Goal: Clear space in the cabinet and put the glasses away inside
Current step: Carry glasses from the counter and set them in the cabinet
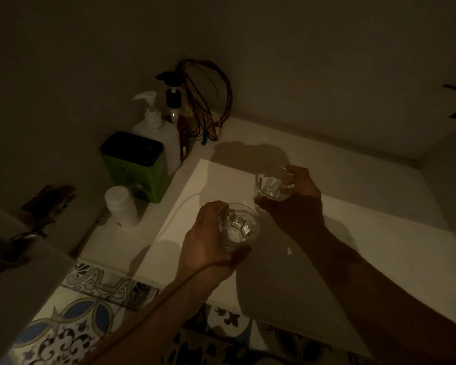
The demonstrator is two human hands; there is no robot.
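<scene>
The view is dim. I look into a low white cabinet whose floor (366, 222) is lined with a white sheet. My left hand (208, 246) grips a clear faceted glass (237, 226) just above the front middle of the cabinet floor. My right hand (298, 204) grips a second clear glass (273, 184) a little farther in and to the right. Both glasses are upright and close together without touching. I cannot tell whether either glass rests on the sheet.
Along the cabinet's left wall stand a white capped bottle (121, 206), a green tin (137, 164), a white pump bottle (158, 133), a dark pump bottle (177, 111) and coloured wires (208, 101). The open door (19, 272) with hinges is at left. Patterned floor tiles (84, 312) lie below.
</scene>
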